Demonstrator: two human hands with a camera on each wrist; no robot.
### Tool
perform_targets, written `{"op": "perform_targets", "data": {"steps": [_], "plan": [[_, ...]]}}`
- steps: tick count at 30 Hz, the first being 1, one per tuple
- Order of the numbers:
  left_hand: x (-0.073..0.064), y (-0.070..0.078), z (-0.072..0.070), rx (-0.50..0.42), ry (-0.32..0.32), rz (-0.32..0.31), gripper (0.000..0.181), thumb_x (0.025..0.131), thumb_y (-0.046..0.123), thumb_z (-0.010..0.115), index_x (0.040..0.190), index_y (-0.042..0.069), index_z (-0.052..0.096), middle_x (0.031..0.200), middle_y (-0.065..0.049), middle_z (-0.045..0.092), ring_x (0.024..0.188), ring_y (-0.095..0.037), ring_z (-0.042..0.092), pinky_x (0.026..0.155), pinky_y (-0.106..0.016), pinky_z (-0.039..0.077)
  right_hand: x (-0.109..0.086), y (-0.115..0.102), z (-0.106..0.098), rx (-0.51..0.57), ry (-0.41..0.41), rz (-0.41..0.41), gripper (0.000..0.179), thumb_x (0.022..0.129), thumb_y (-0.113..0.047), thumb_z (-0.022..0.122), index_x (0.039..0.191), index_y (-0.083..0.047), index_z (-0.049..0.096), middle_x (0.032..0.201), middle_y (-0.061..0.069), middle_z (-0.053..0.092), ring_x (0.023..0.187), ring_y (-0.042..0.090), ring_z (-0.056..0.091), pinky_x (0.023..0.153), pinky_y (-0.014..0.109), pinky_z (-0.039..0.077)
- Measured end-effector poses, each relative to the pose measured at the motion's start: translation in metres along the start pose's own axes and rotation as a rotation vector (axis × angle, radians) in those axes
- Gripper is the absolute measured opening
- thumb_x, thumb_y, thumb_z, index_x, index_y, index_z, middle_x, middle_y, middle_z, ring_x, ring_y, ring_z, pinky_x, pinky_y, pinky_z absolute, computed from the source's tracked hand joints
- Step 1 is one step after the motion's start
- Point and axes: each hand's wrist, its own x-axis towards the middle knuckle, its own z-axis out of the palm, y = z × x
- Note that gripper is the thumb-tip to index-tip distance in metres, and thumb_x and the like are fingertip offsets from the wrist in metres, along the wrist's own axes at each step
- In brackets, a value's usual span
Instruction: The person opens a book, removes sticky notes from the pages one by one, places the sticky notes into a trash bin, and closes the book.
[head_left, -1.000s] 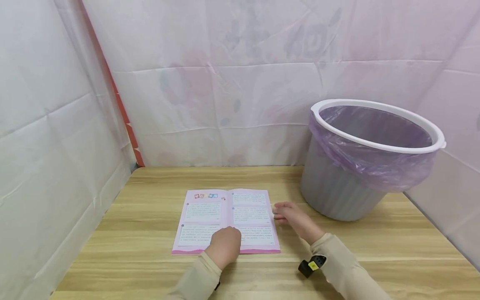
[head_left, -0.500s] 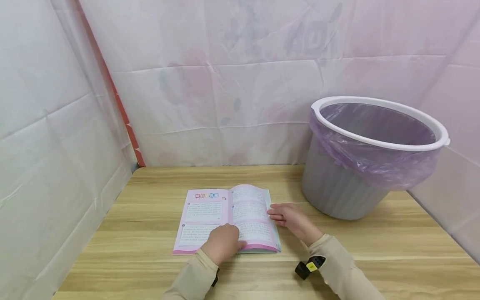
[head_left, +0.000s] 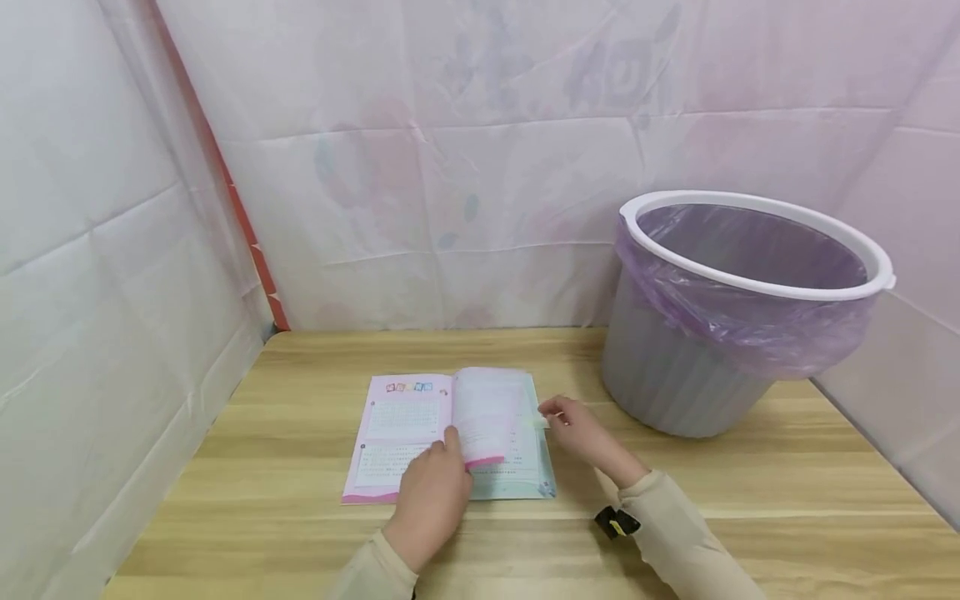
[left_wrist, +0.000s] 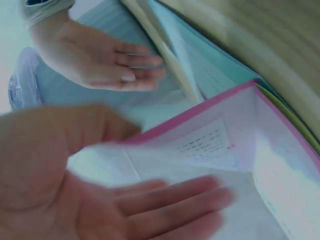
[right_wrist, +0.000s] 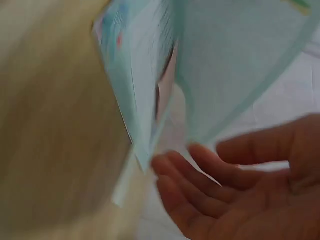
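An open booklet (head_left: pixel 401 425) with pink-edged pages lies on the table in the head view. My left hand (head_left: pixel 433 492) is at its lower middle. A right-hand page (head_left: pixel 483 408) curls up toward the left, baring a pale green page (head_left: pixel 513 487) below. In the left wrist view, the thumb meets the page's pink border (left_wrist: pixel 192 112), while the other fingers (left_wrist: pixel 175 200) stretch out apart from it. My right hand (head_left: pixel 585 433) hovers at the booklet's right edge, fingers loosely bent around nothing. A narrow pale strip (right_wrist: pixel 122 185) sticks out near its fingertips.
A grey bin (head_left: pixel 675 375) with a white rim and a purple liner bag (head_left: pixel 810 333) stands on the table at the back right. White cloth walls (head_left: pixel 480 192) enclose the wood-grain table (head_left: pixel 262 467) at the back and sides.
The right-hand page was flat, then bulged, and is now folded up leftward, showing the green page. My left hand turned, fingers now pointing forward. The right hand's fingers have drawn in.
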Motion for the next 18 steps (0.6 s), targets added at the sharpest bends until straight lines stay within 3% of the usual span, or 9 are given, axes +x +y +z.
{"op": "perform_targets", "data": {"steps": [3,5,9,13,15,18], "plan": [[-0.004,-0.006,-0.009,-0.030,0.154,0.011,0.040,0.077,0.002,0.069,0.111,-0.010,0.051,0.082,-0.019,0.062,0.072,-0.033,0.064,0.064,-0.042,0.055,-0.009,-0.008,0.001,-0.254,-0.076,-0.074,0.019,0.091,0.006,0.050,0.102,0.007,0.066,0.106,0.020,0.066,0.092,0.027,0.061,0.079,0.043,0.051],[-0.006,-0.014,-0.015,-0.038,0.239,0.035,0.047,0.079,0.001,0.070,0.119,-0.012,0.048,0.096,-0.024,0.064,0.087,-0.036,0.066,0.077,-0.044,0.055,-0.015,-0.013,0.002,-0.320,-0.174,-0.133,0.020,0.090,0.008,0.051,0.102,0.008,0.067,0.108,0.020,0.067,0.095,0.027,0.061,0.082,0.044,0.051],[-0.006,-0.029,-0.026,0.021,0.325,0.067,0.061,0.078,0.000,0.073,0.129,-0.012,0.043,0.121,-0.031,0.055,0.114,-0.043,0.056,0.096,-0.048,0.047,-0.022,-0.016,0.005,-0.376,-0.300,-0.274,0.018,0.089,0.009,0.050,0.080,0.001,0.064,0.077,0.002,0.060,0.074,0.015,0.054,0.070,0.032,0.047],[-0.007,-0.041,-0.031,0.167,0.288,0.032,0.066,0.072,-0.006,0.076,0.132,-0.009,0.046,0.139,-0.035,0.039,0.132,-0.050,0.035,0.106,-0.054,0.035,-0.022,-0.015,0.005,-0.407,-0.324,-0.354,0.031,0.089,0.009,0.050,0.064,-0.009,0.047,0.061,-0.006,0.033,0.059,0.007,0.032,0.059,0.024,0.033],[-0.009,-0.045,-0.030,0.245,0.235,0.015,0.063,0.070,-0.012,0.075,0.128,-0.008,0.051,0.141,-0.035,0.036,0.134,-0.051,0.030,0.107,-0.056,0.033,-0.022,-0.014,0.005,-0.415,-0.321,-0.368,0.033,0.090,0.008,0.050,0.064,-0.011,0.046,0.060,-0.007,0.031,0.057,0.006,0.031,0.057,0.023,0.032],[-0.013,-0.048,-0.025,0.330,0.116,0.030,0.052,0.072,-0.019,0.067,0.122,-0.009,0.057,0.139,-0.032,0.042,0.134,-0.050,0.032,0.108,-0.055,0.032,-0.023,-0.015,0.004,-0.437,-0.314,-0.374,0.033,0.092,0.005,0.052,0.063,-0.010,0.047,0.059,-0.007,0.030,0.056,0.006,0.029,0.056,0.023,0.032]]}}
